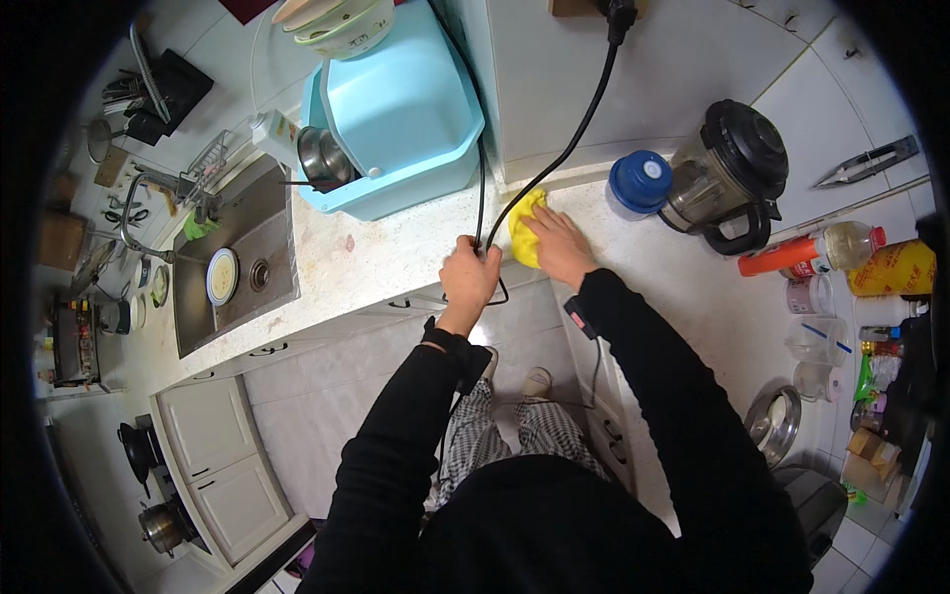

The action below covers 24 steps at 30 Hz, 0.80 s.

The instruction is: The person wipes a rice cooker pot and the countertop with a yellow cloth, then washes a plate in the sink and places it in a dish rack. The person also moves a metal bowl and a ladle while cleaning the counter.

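Observation:
My left hand (pixel 469 278) grips a black power cord (pixel 545 172) near the front edge of the white countertop (pixel 386 249). From there the cord rises to a plug (pixel 620 18) at the wall, and a loop of it hangs below my fingers. Pressed against the counter under my right hand (pixel 558 245) is a yellow cloth (pixel 526 236), partly hidden by my fingers. A blue-lidded container (pixel 640 182) and a blender jug (pixel 724 182) with a black lid stand to the right of this hand.
Left of the cord stands a light blue dish box (pixel 415 174), with a metal pot (pixel 323 156) at its side and bowls (pixel 349 30) on top. A sink (pixel 245 297) holds a plate (pixel 222 276). Bottles (pixel 850 246) and a metal bowl (pixel 773 425) line the right counter.

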Available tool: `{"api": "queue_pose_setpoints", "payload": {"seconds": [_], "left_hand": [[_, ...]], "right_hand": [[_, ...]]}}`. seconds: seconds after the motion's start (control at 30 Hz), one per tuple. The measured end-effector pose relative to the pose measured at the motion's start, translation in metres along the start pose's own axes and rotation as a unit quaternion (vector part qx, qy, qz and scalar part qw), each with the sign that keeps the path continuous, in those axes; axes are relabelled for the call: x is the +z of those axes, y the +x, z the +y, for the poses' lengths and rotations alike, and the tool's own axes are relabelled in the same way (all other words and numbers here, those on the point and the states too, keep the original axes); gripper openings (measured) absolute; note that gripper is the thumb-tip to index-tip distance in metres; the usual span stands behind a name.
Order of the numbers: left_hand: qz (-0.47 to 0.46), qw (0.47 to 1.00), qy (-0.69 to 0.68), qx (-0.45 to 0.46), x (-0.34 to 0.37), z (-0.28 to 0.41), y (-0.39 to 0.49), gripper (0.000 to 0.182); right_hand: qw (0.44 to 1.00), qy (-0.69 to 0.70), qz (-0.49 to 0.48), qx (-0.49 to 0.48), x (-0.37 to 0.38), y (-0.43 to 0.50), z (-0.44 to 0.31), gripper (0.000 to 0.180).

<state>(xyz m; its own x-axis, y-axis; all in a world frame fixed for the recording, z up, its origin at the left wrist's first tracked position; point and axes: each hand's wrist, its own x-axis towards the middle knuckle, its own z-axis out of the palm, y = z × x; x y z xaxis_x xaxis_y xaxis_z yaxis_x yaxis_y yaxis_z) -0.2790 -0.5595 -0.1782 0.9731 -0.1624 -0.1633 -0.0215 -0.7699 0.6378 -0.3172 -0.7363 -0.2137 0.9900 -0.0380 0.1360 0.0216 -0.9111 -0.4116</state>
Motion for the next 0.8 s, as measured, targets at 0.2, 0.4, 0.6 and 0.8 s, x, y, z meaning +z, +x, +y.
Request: {"api": "queue_pose_setpoints", "payload": {"seconds": [0.2,0.4,0.6,0.8], "left_hand": [[-0.068,0.993,-0.085,-0.036,-0.001,0.001,-0.003,0.035],[-0.142,0.906,-0.365,-0.158,0.023,0.0,-0.001,0.024],[-0.19,0.82,-0.508,-0.183,0.043,0.036,-0.015,0.011],[-0.253,0.764,-0.555,-0.211,0.052,0.067,-0.01,0.005]], "right_hand": [[0.991,0.081,0.087,0.058,-0.032,-0.062,0.037,0.039],[0.978,0.105,0.125,0.131,-0.04,-0.132,0.031,0.042],[0.925,0.226,0.163,0.257,-0.044,-0.169,0.03,0.044],[0.738,0.462,0.348,0.347,-0.069,-0.206,0.035,0.044]]}}
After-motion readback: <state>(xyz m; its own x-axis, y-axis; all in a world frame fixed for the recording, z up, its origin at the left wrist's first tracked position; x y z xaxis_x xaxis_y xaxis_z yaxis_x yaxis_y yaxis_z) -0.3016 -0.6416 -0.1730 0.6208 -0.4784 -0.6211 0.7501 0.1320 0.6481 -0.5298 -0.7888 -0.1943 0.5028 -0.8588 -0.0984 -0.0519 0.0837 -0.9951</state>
